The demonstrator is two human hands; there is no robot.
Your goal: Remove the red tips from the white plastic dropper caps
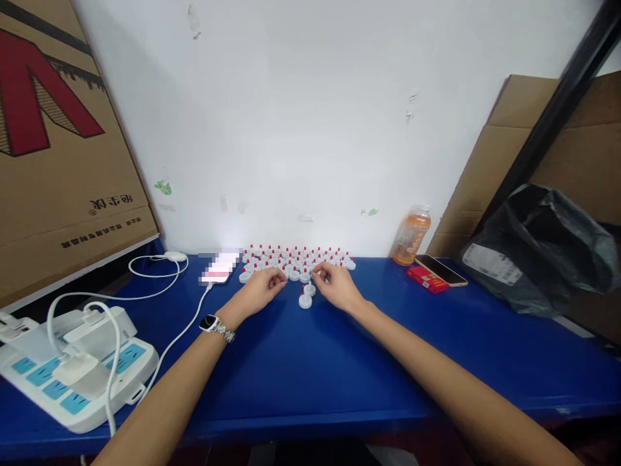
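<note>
Small white red-tipped caps (295,257) stand upright in rows by the wall.

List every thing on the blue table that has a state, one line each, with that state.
small white caps with red tips: upright, packed in rows by the wall
left hand: fingertips at the front row
right hand: fingertips at the front row
bottle: upright, capped, orange liquid inside
phone: flat on a red box
power strip: white plugs inserted
black bag: crumpled, slumped

Cardboard box (63,149): inverted print, big red letter; unreadable.
</note>
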